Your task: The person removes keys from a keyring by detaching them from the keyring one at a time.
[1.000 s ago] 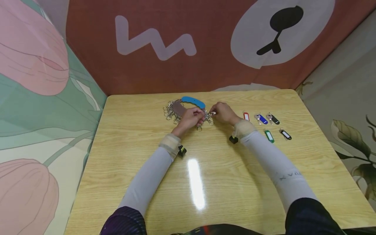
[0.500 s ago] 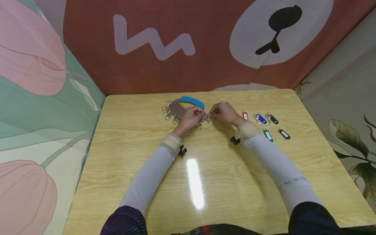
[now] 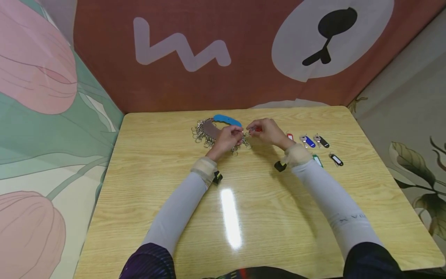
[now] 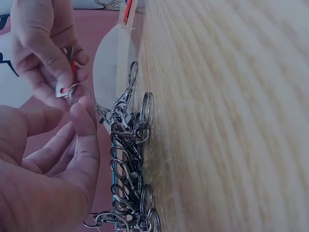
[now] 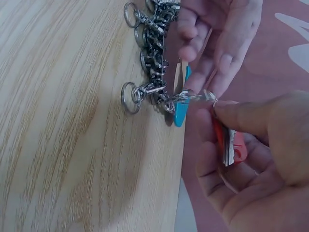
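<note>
My left hand [image 3: 227,139] is at the right end of a curved brown-and-blue holder, fringed with metal snap clasps [image 4: 128,169] carrying split rings. Its thumb and fingertips pinch one clasp [image 5: 186,96], drawn out from the bunch. Facing it, my right hand [image 3: 268,131] holds a key [image 5: 228,152] with a red key tag [image 5: 239,145] between thumb and fingers. The tag's ring [image 4: 77,91] is right at my left fingertips. The blue part [image 3: 227,119] of the holder shows above the left hand; the hand hides part of the brown part [image 3: 210,128].
On the wooden table [image 3: 174,201], to the right, lie another red key tag [image 3: 290,136], a blue one [image 3: 309,142], a black one [image 3: 323,142], a green one [image 3: 317,159] and a second black one [image 3: 336,159]. A printed cloth [image 3: 188,89] hangs behind the table.
My right hand has lifted slightly and turned, so the red tag it holds now shows. The left hand stays in nearly the same place by the clasps.
</note>
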Demonstrator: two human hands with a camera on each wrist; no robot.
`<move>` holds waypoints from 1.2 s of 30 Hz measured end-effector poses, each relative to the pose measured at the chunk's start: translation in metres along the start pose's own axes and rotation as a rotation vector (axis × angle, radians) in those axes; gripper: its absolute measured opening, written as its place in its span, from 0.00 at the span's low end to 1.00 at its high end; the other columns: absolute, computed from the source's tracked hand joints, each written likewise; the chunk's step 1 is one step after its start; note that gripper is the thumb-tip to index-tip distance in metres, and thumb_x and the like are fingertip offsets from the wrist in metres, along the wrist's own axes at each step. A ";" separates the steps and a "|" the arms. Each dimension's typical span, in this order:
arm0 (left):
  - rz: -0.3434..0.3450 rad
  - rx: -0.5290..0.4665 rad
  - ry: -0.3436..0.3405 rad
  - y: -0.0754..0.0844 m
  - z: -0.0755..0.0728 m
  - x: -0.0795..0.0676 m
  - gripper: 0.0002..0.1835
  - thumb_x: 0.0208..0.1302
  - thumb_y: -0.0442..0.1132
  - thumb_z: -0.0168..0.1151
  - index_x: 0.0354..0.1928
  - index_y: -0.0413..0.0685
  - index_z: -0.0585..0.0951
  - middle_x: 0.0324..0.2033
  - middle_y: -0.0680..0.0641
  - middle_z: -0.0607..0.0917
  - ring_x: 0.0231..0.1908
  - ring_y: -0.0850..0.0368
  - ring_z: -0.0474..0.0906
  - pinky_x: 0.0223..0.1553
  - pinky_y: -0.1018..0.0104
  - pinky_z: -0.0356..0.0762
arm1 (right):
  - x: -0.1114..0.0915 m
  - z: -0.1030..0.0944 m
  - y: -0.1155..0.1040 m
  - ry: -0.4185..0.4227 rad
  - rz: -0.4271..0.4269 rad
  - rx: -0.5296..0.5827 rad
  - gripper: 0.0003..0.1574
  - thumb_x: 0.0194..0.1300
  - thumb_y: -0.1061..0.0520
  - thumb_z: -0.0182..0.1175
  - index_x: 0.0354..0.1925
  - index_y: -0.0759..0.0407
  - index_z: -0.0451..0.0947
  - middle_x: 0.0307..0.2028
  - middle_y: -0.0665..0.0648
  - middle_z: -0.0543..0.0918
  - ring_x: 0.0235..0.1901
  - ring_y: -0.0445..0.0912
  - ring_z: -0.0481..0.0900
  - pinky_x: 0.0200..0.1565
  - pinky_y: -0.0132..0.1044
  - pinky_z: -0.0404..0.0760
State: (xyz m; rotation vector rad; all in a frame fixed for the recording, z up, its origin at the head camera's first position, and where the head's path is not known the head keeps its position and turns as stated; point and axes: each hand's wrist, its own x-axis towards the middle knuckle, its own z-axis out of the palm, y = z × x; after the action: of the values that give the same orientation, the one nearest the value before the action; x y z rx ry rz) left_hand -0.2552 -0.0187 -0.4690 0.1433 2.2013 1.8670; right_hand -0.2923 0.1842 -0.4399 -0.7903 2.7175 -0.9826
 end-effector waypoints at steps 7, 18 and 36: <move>-0.024 0.004 -0.056 0.000 -0.001 0.002 0.18 0.81 0.32 0.55 0.67 0.34 0.77 0.56 0.31 0.84 0.52 0.36 0.84 0.55 0.47 0.86 | -0.001 0.000 -0.004 0.040 -0.011 0.060 0.11 0.72 0.64 0.69 0.51 0.62 0.89 0.44 0.61 0.91 0.38 0.50 0.86 0.38 0.37 0.80; 0.040 0.032 -0.040 0.002 -0.001 -0.001 0.13 0.79 0.31 0.58 0.58 0.29 0.81 0.53 0.29 0.85 0.51 0.35 0.85 0.53 0.44 0.86 | 0.000 0.001 -0.008 0.060 -0.011 0.102 0.07 0.71 0.63 0.70 0.46 0.59 0.90 0.43 0.59 0.92 0.42 0.50 0.89 0.42 0.40 0.85; 0.032 -0.066 -0.025 -0.004 -0.004 0.001 0.13 0.80 0.29 0.57 0.54 0.21 0.80 0.49 0.26 0.86 0.50 0.35 0.87 0.56 0.51 0.87 | 0.003 0.007 -0.009 0.082 0.049 0.118 0.06 0.73 0.59 0.69 0.45 0.58 0.90 0.39 0.57 0.92 0.27 0.46 0.80 0.28 0.35 0.76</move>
State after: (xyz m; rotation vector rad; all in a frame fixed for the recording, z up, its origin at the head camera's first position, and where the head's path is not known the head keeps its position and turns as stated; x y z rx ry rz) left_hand -0.2571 -0.0228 -0.4723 0.1897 2.1302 1.9413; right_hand -0.2894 0.1732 -0.4396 -0.6738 2.7022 -1.1759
